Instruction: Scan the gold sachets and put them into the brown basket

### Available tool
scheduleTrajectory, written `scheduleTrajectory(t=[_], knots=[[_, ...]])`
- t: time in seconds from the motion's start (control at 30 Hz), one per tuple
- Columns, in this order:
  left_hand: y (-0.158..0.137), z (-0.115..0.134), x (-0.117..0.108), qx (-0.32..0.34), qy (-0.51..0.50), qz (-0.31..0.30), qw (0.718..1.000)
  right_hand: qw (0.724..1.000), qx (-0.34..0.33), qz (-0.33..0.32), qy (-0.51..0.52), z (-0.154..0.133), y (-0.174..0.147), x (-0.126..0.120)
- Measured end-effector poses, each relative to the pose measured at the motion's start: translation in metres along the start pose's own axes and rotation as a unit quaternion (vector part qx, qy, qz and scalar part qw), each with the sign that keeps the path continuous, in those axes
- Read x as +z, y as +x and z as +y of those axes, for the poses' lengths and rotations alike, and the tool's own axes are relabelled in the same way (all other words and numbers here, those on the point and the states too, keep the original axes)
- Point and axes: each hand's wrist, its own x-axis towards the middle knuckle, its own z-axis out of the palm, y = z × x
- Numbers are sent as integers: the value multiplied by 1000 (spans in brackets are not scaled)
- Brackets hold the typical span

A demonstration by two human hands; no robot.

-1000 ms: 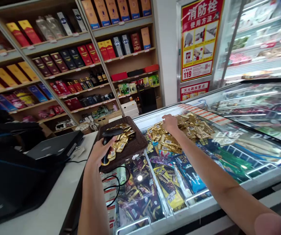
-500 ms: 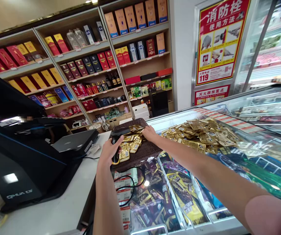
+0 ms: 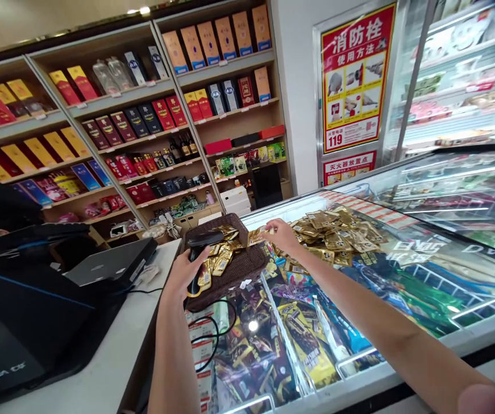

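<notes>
My left hand (image 3: 183,271) is closed around the handle of a black barcode scanner (image 3: 204,237), held over the left part of a brown woven basket (image 3: 247,265). Several gold packets (image 3: 222,260) lie loose inside the basket. My right hand (image 3: 282,234) pinches a gold packet (image 3: 255,236) above the basket's right rim. Just right of that hand, a pile of similar gold packets (image 3: 338,233) is spread on the glass freezer top (image 3: 269,214). A black cable (image 3: 218,339) loops down below the basket.
A black checkout machine (image 3: 23,310) and a grey laptop-like device (image 3: 109,261) stand on the white counter (image 3: 130,339) at left. Under the glass lie wrapped ice creams (image 3: 305,345) between white wire dividers. Shelves (image 3: 144,138) of boxed bottles line the back wall.
My right hand has moved right, out of the basket, and now holds a gold packet at its rim. The scanner stays in my left hand. The view has shifted rightward.
</notes>
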Motion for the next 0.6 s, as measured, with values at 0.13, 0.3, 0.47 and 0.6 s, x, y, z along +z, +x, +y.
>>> scheduleTrajectory(t=[0.13, 0.3, 0.47, 0.6], knots=[[0, 4, 5, 0, 10, -14, 1000, 992, 77, 91, 33, 15, 3, 0], [-3, 9, 10, -3, 3, -23, 1000, 973, 171, -1, 154, 17, 5, -4], [-9, 16, 17, -6, -9, -22, 1000, 949, 196, -13, 246, 19, 7, -12], [-12, 19, 22, -1, -10, -20, 1000, 911, 242, 6, 333, 23, 13, -17]])
